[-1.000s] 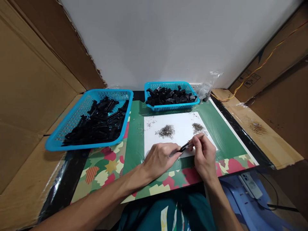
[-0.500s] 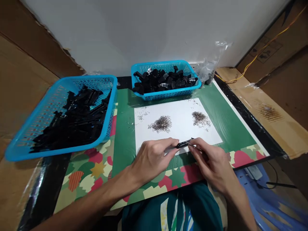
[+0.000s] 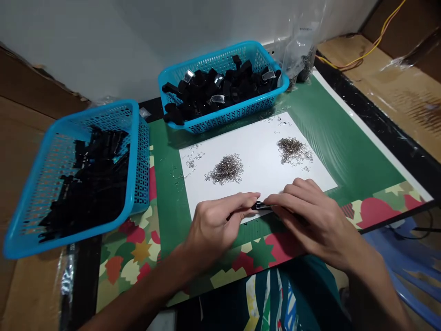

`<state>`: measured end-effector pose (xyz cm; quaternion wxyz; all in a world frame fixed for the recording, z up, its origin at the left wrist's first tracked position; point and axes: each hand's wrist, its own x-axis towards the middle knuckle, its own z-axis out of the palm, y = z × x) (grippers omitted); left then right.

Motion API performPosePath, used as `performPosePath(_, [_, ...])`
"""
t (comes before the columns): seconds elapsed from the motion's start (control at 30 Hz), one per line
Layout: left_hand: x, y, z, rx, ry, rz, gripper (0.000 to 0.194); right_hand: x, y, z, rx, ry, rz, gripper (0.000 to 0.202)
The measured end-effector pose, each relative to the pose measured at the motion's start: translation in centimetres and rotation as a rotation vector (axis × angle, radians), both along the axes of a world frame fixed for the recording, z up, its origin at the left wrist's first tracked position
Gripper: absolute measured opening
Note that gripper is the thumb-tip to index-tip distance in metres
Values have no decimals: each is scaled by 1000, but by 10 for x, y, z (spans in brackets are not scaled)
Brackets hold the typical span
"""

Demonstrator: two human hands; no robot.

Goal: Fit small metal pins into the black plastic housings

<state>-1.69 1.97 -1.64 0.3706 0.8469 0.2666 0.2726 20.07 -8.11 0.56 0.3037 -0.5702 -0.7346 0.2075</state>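
My left hand [image 3: 220, 223] is closed, with thumb and forefinger pinching a small black plastic part [image 3: 259, 205] above the near edge of the white sheet [image 3: 262, 158]. From the right, my right hand [image 3: 310, 214] meets the same part, its fingers closed on a thin metallic tool [image 3: 268, 205] whose tip lies against the part. Most of the tool is hidden in the fingers, so its exact kind is unclear. Beyond the hands, a heap of small bent wire pieces [image 3: 227, 169] lies on the sheet, with a second wire heap [image 3: 292, 150] to its right.
A blue basket [image 3: 132, 184] of long black plastic parts stands at left. Another blue basket [image 3: 220, 118] with black parts is at the back. Clear plastic bags [image 3: 299, 50] lean behind the green mat [image 3: 351, 138]. Loose wire bits [image 3: 193, 161] are scattered at the sheet's left.
The camera view has shifted and come closer to the table. Both hands still hold at the black part; less of it shows now, and the right hand's fingers cover more of it.
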Motion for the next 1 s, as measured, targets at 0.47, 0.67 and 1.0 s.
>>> performPosePath(0.47, [4, -2, 4, 87, 10, 35, 22, 0, -1, -2, -58, 138, -18, 21])
performPosePath(0.67, [6, -2, 3, 142, 18, 35, 20, 2, 0, -2, -82, 165, 10, 22])
performPosePath(1.0, [-4, -8, -3, 280, 129, 22, 20, -2, -2, -1, -126, 209, 11, 27])
